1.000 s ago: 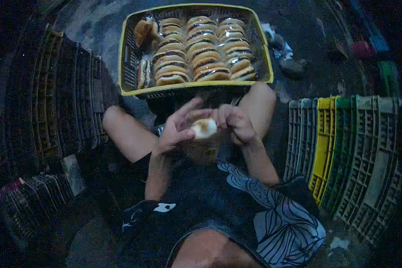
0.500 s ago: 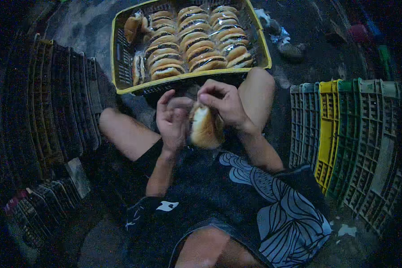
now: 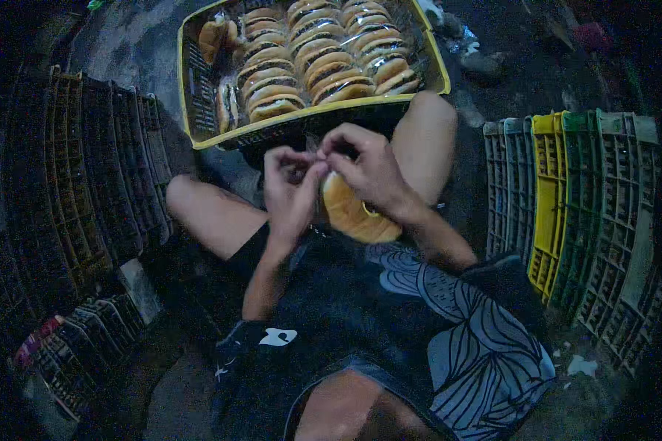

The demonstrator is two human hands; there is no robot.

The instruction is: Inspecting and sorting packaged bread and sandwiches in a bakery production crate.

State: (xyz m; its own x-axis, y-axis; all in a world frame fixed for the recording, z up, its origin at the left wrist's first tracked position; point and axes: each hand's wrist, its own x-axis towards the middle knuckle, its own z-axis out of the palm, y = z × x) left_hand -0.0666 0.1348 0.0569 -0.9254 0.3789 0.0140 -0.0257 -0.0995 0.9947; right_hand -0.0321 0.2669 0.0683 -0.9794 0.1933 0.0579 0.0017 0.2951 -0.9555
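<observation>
Between my knees, a golden bun (image 3: 357, 209) in a clear plastic bag hangs below my fingers. My left hand (image 3: 290, 187) pinches at the bag's gathered top, its thumb pointing up. My right hand (image 3: 364, 165) grips the same bag top with bent fingers, close against the left fingertips. Just beyond my hands stands a black crate with a yellow rim (image 3: 309, 114), holding several rows of filled, bagged buns (image 3: 331, 62), with a loose-lying bagged bun (image 3: 215, 40) at its left corner.
Stacked dark crates (image 3: 103, 169) stand on my left, with a lower stack (image 3: 88, 345) near the front. Grey, yellow and green crates (image 3: 548, 198) line my right. Crumpled bags (image 3: 463, 44) lie on the dark floor at the back right, and white scraps (image 3: 581, 364) at the right front.
The bun has turned from level to hanging below the fingers, showing more of its golden top. My hands have moved together at the bag's top. The view has shifted slightly.
</observation>
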